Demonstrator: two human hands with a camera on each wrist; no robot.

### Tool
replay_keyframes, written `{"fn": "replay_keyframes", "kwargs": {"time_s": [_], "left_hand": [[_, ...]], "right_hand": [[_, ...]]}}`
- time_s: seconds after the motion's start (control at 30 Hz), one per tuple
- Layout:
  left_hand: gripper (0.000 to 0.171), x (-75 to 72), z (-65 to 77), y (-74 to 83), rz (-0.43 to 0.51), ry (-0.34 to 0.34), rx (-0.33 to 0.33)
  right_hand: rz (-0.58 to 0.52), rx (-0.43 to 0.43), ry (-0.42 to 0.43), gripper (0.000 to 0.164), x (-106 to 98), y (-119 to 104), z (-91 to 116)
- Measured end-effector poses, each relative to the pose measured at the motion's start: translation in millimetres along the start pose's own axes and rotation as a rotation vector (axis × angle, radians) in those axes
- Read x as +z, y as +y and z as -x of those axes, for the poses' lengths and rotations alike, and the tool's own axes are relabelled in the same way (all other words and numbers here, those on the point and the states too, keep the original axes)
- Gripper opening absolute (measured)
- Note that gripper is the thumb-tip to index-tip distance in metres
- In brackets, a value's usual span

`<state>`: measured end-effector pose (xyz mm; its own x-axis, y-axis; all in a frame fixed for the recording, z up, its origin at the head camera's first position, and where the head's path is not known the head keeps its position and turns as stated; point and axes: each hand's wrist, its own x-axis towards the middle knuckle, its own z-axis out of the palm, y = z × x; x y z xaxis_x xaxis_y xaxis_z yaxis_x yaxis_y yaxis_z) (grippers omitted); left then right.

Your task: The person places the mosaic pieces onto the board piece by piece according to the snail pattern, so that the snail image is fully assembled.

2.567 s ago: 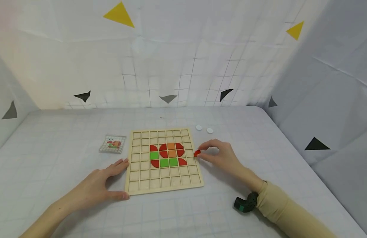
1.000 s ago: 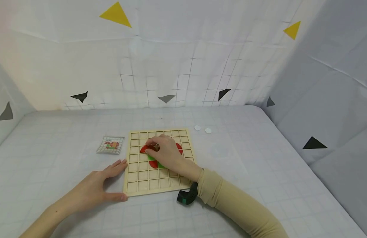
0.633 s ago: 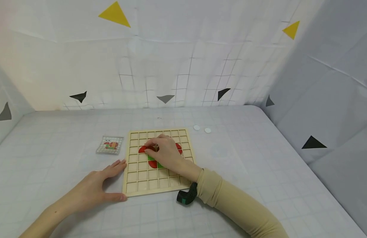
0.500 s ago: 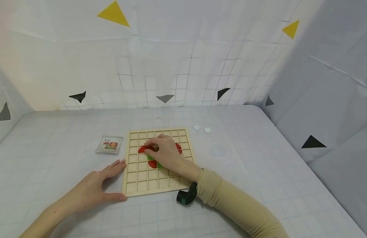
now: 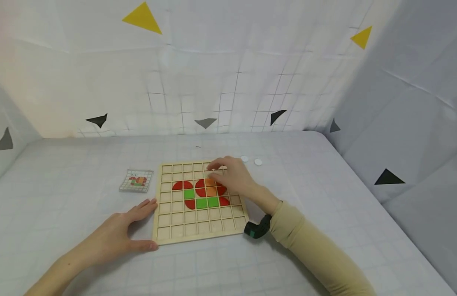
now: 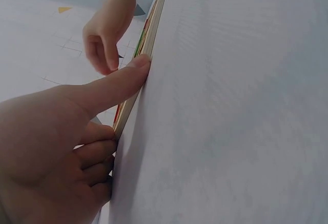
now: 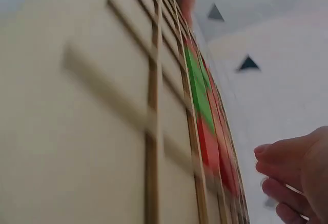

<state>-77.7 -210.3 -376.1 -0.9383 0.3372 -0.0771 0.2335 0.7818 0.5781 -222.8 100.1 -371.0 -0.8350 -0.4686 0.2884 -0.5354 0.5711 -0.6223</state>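
My left hand (image 5: 115,234) rests along the left edge of a wooden grid board (image 5: 204,227), thumb and fingertips at its rim. In the left wrist view the left thumb (image 6: 115,85) lies against the board's side. Above the board's right part hovers my right hand (image 5: 237,176), fingers loosely bent and apart with nothing between them. Set in the grid are red quarter-round tiles (image 5: 178,186), green square tiles (image 5: 201,203) and orange square tiles (image 5: 211,191). The right hand covers some cells at the upper right.
A small picture card (image 5: 136,181) with a coloured figure on a grid lies left of the board. Two white discs (image 5: 258,162) lie behind the board's right corner, one partly beside the right hand. A black wrist device (image 5: 258,228) hangs under the right sleeve.
My right hand brought a red tile from the right side to the board's left part, let go of it there, and moved back rightward. The left hand stayed at the edge.
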Motion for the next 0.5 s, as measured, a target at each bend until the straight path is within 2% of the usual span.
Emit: {"fn": "replay_keyframes", "kwargs": {"time_s": [0.17,0.27,0.5], "left_hand": [[0.104,-1.7,0.5,0.4,-0.006,-0.004,-0.010],[0.104,-1.8,1.0,0.1,-0.003,-0.003,-0.007],[0.104,-0.2,0.1,-0.1,0.005,-0.002,0.002]], "right_hand": [[0.016,0.071,0.107,0.019,-28,42,7],[0.066,0.096,0.167,0.022,-38,61,9],[0.148,0.110,0.205,0.026,-44,84,9]]}}
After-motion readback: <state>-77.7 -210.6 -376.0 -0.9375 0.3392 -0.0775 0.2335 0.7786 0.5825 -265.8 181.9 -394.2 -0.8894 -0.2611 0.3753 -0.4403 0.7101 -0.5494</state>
